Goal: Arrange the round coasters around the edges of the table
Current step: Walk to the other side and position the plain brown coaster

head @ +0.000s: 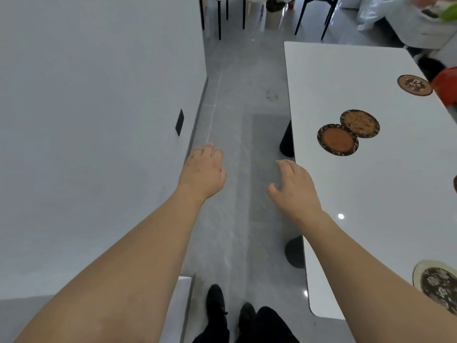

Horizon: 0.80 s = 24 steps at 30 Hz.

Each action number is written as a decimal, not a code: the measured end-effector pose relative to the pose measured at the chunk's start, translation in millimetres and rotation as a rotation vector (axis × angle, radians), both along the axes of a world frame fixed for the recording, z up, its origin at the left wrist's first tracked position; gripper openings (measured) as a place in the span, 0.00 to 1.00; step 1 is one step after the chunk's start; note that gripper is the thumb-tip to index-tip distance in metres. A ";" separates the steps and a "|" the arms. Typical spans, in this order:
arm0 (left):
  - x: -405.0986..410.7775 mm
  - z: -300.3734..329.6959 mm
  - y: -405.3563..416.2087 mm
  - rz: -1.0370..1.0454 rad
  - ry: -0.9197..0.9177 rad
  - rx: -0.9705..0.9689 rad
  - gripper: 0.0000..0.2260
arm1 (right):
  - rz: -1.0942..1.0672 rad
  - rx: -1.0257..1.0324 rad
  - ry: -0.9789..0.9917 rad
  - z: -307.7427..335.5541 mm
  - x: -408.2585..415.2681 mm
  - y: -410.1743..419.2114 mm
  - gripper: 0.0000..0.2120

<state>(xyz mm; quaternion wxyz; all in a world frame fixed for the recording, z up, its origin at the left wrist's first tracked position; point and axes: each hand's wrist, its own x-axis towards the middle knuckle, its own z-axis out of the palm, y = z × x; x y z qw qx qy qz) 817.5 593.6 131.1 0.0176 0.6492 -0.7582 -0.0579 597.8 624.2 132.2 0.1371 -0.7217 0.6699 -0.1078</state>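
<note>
A white table [358, 199] fills the right side of the view. Two round dark-rimmed coasters lie touching on it: an orange-centred coaster [337, 139] and a tan patterned coaster [360, 123] just behind it. Another round coaster [414, 85] rests near the table's far right edge. A floral coaster [439, 288] lies on a pale mat at the near right, partly under my right forearm. My left hand [204, 173] hovers over the floor, fingers apart, holding nothing. My right hand [294, 189] is at the table's left edge, fingers apart and empty.
A white wall with a black socket plate [179, 122] runs along the left. Grey tiled floor [237, 107] forms the aisle between wall and table. Black table legs [286, 142] show under the table's edge. Chair legs [219, 18] stand ahead. A red object [446, 82] sits at far right.
</note>
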 end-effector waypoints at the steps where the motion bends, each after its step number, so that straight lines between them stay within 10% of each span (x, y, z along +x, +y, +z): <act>1: -1.9 -2.4 -10.4 -0.011 0.003 0.011 0.21 | -0.010 0.006 0.001 -2.5 0.0 -6.1 0.28; 24: -59.2 -25.9 -252.8 -0.249 0.021 0.068 0.21 | -0.287 0.101 -0.046 -30.4 -37.0 -192.5 0.27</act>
